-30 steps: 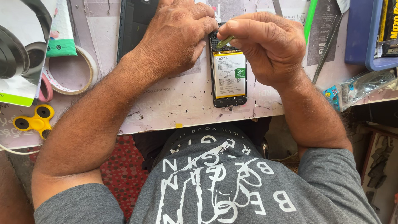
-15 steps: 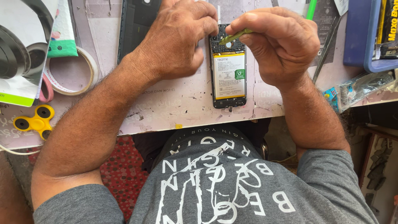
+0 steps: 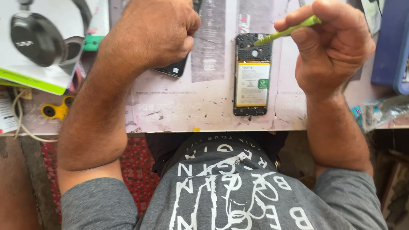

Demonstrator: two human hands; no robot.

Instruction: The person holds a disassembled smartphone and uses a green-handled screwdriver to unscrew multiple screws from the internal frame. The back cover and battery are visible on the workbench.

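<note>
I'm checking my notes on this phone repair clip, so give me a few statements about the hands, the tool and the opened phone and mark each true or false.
1. The right hand holds a thin green plastic tool. True.
2. The tool's tip points at the top of the opened black phone with its exposed battery. True.
3. The left hand presses on the opened phone. False: it rests apart, to the left, over a dark flat device.
4. The opened phone lies on a red cloth. False: it lies on the pale scuffed worktop.
5. A yellow fidget spinner lies near the left forearm. True.
</note>
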